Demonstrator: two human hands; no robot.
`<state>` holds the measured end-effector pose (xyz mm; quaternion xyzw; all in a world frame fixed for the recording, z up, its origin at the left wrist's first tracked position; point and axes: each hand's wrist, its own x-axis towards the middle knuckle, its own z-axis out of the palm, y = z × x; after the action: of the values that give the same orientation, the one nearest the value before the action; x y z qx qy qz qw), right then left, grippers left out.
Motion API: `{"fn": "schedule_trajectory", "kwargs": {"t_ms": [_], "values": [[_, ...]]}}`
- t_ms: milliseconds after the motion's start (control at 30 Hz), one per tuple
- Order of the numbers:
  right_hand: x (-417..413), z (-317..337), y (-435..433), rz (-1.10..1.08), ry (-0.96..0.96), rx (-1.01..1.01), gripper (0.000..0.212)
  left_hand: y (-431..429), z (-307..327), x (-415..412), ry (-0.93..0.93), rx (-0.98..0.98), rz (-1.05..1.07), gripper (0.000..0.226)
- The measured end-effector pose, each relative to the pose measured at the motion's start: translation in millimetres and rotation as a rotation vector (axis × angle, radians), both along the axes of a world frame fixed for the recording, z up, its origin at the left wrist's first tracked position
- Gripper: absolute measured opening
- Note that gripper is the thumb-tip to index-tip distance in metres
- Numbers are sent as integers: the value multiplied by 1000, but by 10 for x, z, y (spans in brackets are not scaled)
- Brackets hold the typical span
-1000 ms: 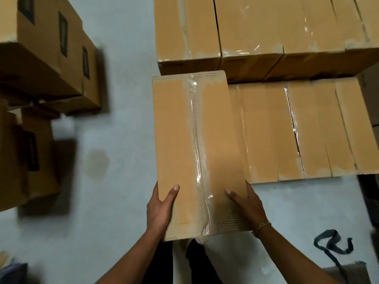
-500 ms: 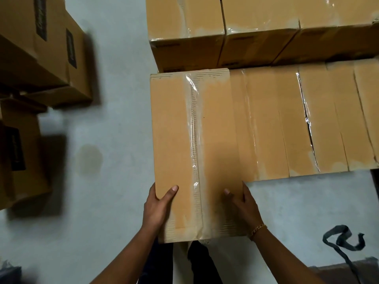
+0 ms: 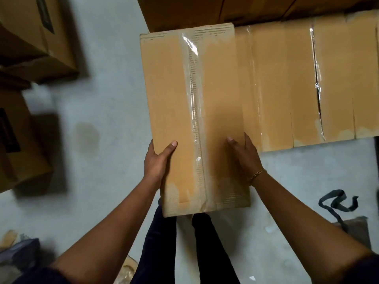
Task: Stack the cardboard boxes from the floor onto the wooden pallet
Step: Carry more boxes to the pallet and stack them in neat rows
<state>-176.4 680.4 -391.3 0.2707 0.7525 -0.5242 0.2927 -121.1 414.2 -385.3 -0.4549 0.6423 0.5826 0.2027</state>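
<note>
**Box carried closer to the stack**

Since the earlier frame the box in my hands has come nearer to the camera and fills more of the view, and the taller row behind the low row has slid almost out of the top edge.

I hold the box above the floor, its long side pointing away from me. My left hand grips the left edge, thumb on the top face, the other fingers hidden under the side. My right hand grips the right edge in the same way, thumb on top, the rest wrapped over the edge; a thin bracelet sits on that wrist. So the fingers of both hands are clamped on the box.

The box is closed, with clear tape along the middle seam, so what is inside I cannot tell. Its right side overlaps the low row of boxes, which are also taped shut; whether it touches them I cannot say. One seam there gapes open a little, dark inside.

The pallet itself I cannot see; the boxes cover it. More boxes stand on the left, blurred and cut by the frame. A dark strap lies on the floor at the right. My legs show under the box.
</note>
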Motion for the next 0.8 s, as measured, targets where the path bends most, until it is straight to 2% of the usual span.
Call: {"fn": "schedule_trajectory", "kwargs": {"t_ms": [67, 167, 333, 467, 567, 800], "values": [[-37, -25, -3, -10, -1, 7, 103, -3, -1, -44, 11, 5, 17, 76], [-203, -46, -45, 23, 28, 20, 92, -37, 3, -181, 25, 16, 37, 68], [-509, -60, -126, 43, 46, 35, 89, -120, -6, -427, 37, 14, 27, 66], [-661, -98, -143, 32, 72, 31, 74, -165, -46, -607, 54, 11, 15, 67], [-735, -111, -150, 19, 57, 37, 89, -187, -67, -692, 58, 12, 11, 69], [-839, -102, -154, 14, 66, 41, 85, -194, -49, -804, 65, 25, 15, 67]]}}
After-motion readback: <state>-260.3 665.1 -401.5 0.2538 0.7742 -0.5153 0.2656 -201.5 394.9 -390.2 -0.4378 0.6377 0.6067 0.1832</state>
